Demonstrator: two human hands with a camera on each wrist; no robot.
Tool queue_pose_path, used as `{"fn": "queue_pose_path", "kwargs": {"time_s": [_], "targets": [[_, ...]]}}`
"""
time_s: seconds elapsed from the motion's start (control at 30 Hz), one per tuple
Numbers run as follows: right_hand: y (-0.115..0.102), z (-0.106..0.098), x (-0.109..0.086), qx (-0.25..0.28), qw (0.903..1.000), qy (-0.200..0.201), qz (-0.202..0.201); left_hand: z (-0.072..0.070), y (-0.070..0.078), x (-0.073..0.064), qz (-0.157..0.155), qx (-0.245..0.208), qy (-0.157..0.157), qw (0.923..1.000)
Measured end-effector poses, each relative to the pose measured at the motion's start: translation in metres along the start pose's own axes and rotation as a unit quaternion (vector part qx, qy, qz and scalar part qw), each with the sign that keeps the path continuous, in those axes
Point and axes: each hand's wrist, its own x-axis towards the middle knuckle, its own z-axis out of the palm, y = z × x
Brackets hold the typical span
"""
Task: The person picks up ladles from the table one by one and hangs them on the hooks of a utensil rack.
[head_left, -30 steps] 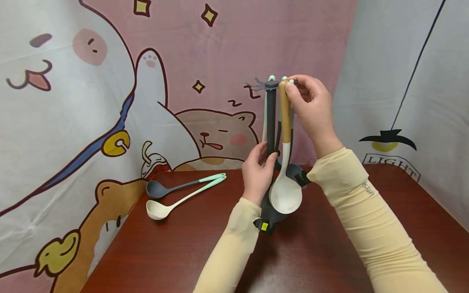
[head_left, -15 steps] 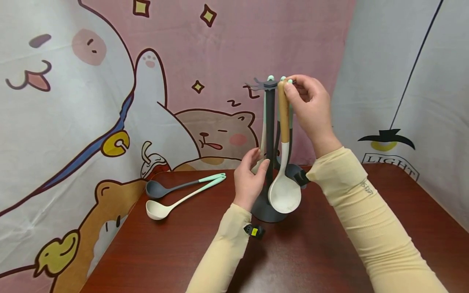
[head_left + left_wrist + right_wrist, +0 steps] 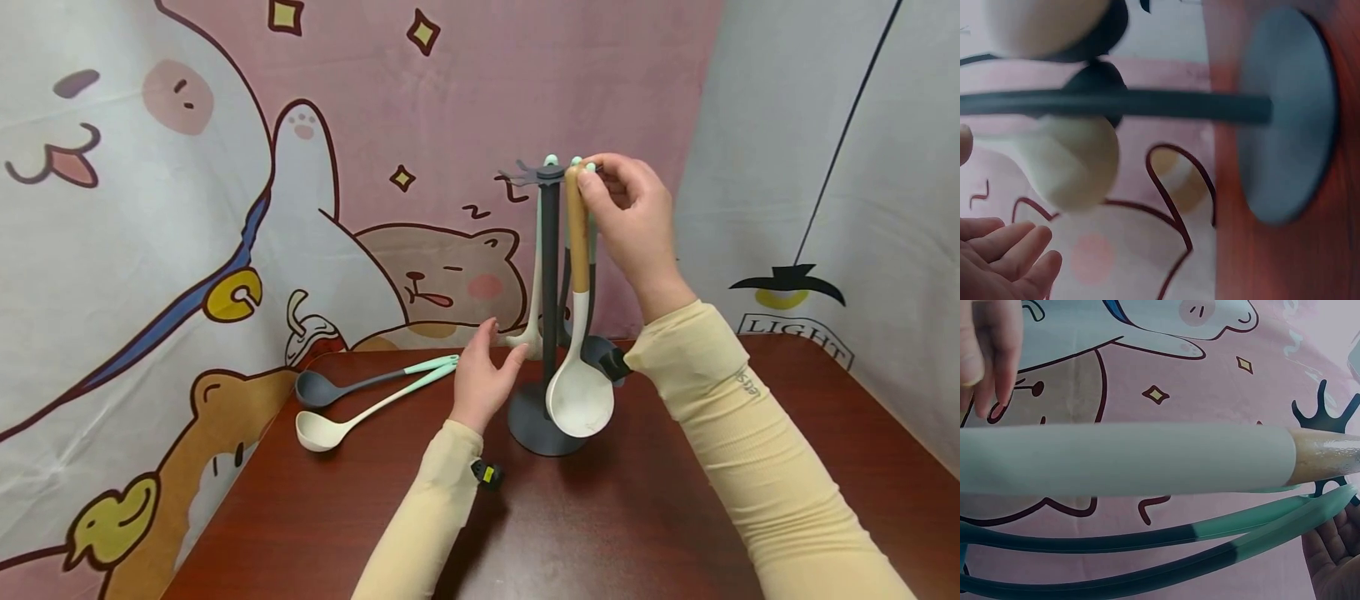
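Observation:
A dark grey utensil stand (image 3: 536, 427) rises from a round base, with hooks at its top. Against those hooks my right hand (image 3: 636, 223) pinches the upper end of a white ladle's wooden handle (image 3: 578, 233); its white bowl (image 3: 580, 400) hangs low in front of the pole. Behind it hang dark utensils with mint handles (image 3: 1216, 559). A cream utensil (image 3: 535, 329) with a mint handle hangs at the back left. My left hand (image 3: 482, 383) is off the pole on its left side, fingers spread and holding nothing; its fingers (image 3: 1022, 253) also show in the left wrist view.
On the table's left lie a dark grey ladle (image 3: 321, 389) and a cream ladle (image 3: 322, 431), both with mint handles. The brown wooden table (image 3: 315, 525) ends at a cartoon-printed cloth (image 3: 450, 108) behind.
My left hand has let go of the stand's pole and drawn away to the left. My right hand stays at the hooks with the wooden-handled ladle.

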Motion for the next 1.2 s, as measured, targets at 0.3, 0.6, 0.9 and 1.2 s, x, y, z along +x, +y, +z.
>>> {"fn": "queue_pose_path", "kwargs": {"time_s": [0.3, 0.6, 0.9, 1.2], "targets": [[0.0, 0.0, 0.0, -0.004, 1.0, -0.001, -0.004, -0.013, -0.035, -0.003, 0.0, 0.062, -0.041, 0.9972], [0.001, -0.002, 0.0, -0.006, 1.0, -0.002, -0.007, -0.028, -0.064, 0.002, -0.046, 0.129, -0.072, 0.988], [0.002, -0.001, 0.0, -0.014, 0.9999, -0.006, -0.005, -0.048, -0.101, 0.006, -0.098, 0.206, -0.095, 0.9689], [0.003, -0.001, 0.0, -0.011, 0.9999, -0.003, -0.007, -0.064, -0.126, 0.009, -0.127, 0.274, -0.112, 0.9468]]}}
